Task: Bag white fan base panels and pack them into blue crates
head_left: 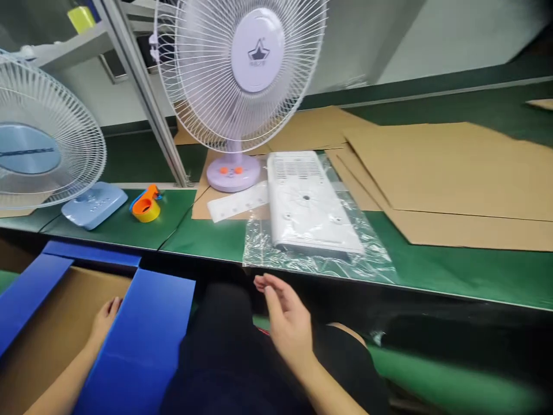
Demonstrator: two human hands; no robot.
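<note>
Head view shows the right hand (287,320) in the lower middle of the frame, its fingers loose and spread, holding nothing, just below the counter (432,271) edge. The nearest thing to it is a white plastic base panel (309,204), which lies flat on a clear plastic bag (371,253) in the middle of the frame. The panel is not inside the bag, so I judge that the bagging is not done. Its long axis runs from the near counter edge toward the upper part of the frame, a little tilted to the left, and its vented end points to the purple fan (239,75). The left hand (106,317) rests flat, fingers released, on brown cardboard inside a blue box (142,340) at lower left.
</note>
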